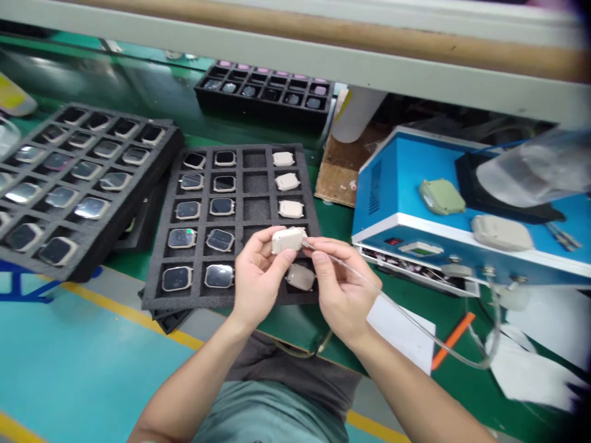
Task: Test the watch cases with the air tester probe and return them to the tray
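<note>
Slippage looks the likeliest trouble: the left hand [261, 271] has its fingers closed narrowly round a pale watch [285, 240], held above the near right part of a dark foam tray [198, 301]; so small and smooth a case could, I judge, skid out if the thumb bore too hard on one edge, and might then drop onto the other pale watch [301, 277] in the near right slot, scuffing both; the right hand [346, 289] has its fingers pinched round the end of a clear tube [406, 313], whose thin tip meets, or nearly meets, the right end of the held watch, though I cannot tell whether it touches; a tip pushed at a slant could scratch the case or skate off toward the left hand; the tube sags in a loop over the worktop [335, 221], past white paper [406, 337] and an orange strip [453, 340], to the front of a blue box [429, 227], so a snag there could jerk the tip sideways; on the box lie a green watch [442, 196] and a beige watch [502, 232], the latter close to the near edge, where a jolt could send it sliding; the tray's near left corner seems to jut past the worktop, with floor [83, 344] showing beyond, so a knocking forearm could tip it.
</note>
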Available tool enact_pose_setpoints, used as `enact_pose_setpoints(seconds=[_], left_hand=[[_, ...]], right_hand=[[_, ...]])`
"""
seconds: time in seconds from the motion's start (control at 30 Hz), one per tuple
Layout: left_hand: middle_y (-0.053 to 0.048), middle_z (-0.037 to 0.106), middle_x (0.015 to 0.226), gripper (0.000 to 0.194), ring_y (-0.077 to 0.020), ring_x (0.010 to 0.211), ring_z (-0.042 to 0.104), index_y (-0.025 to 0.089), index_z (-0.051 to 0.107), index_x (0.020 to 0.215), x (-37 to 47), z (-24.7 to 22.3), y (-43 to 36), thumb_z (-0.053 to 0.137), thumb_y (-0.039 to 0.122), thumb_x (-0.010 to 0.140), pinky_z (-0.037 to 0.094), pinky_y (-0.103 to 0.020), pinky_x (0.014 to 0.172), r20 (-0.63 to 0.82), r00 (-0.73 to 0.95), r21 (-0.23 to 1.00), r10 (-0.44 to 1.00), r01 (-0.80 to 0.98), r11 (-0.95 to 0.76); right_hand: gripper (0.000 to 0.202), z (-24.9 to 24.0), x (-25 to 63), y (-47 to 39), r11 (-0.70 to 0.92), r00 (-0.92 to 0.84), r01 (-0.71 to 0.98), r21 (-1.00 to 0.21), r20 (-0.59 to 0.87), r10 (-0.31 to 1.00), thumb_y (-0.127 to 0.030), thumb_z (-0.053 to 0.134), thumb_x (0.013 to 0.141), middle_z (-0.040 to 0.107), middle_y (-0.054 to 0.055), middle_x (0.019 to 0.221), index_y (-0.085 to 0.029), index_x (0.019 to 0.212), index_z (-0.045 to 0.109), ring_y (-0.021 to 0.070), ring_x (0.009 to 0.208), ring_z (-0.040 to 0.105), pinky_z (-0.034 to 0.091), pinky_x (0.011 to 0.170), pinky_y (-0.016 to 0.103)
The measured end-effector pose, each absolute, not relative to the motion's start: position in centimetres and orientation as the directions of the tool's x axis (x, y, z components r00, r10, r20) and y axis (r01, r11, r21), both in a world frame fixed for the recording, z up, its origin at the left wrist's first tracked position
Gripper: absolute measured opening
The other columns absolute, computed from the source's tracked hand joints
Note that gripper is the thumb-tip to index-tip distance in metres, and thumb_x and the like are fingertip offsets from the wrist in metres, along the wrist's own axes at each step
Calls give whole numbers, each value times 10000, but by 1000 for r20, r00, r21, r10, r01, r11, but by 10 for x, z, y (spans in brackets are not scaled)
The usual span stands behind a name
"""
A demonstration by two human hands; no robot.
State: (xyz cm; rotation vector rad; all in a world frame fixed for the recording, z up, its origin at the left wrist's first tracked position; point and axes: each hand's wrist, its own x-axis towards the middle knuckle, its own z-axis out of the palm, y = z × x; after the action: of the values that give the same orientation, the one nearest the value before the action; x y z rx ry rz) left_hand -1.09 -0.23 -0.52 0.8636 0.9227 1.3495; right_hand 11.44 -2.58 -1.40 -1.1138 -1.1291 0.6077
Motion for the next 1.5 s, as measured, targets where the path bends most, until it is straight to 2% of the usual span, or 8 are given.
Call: enact_pose_setpoints(seconds=[0.17,0.43,0.6,0.73,0.97,1.5], left_hand=[[-89,808,1117,408,-223,1024,772,193,700,1167,-12,-2,-6,896,318,831,600,-335,953,-76,39,896,996,-436,85],[-89,811,1125,362,-202,1027,771,192,698,1148,-15,-1,-8,872,286,846,591,-307,945,-74,47,892,996,-444,87],[-107,805,1141,413,-230,1045,771,186,700,1170,-15,-2,-5,890,326,830,596,-342,968,-64,30,899,997,-431,71],[-99,807,1128,404,-213,1026,774,187,711,1158,-16,-3,-1,900,318,826,604,-303,937,-59,18,912,998,-405,61],[-60,813,1111,409,-161,987,775,203,724,1170,-16,-2,8,918,284,819,605,-218,905,-28,-19,925,999,-380,19],[-68,819,1058,498,-158,951,779,175,744,1113,-8,7,13,990,315,703,618,-207,891,-49,-106,929,993,-370,7]], right_hand=[[63,-17,112,-30,335,393,132,-933,360,846,-250,740,965,787,89,1054,-215,994,784,245,1007,780,685,934,437],[98,-21,110,-30,324,398,128,-937,348,849,-283,747,959,787,103,1067,-199,992,783,252,998,783,681,947,461],[91,-20,109,-26,361,389,137,-922,385,837,-281,726,970,792,94,1034,-208,976,780,231,959,791,700,875,391],[90,-17,108,-22,392,373,133,-910,412,831,-261,695,986,790,83,1019,-216,986,774,210,950,786,695,823,333],[114,-10,111,-9,445,343,148,-883,468,815,-243,655,1001,796,75,1034,-228,1015,767,197,977,782,673,850,310],[115,-4,114,-5,460,325,65,-886,454,829,-247,657,993,789,72,1046,-225,1005,770,186,997,778,675,851,279]])
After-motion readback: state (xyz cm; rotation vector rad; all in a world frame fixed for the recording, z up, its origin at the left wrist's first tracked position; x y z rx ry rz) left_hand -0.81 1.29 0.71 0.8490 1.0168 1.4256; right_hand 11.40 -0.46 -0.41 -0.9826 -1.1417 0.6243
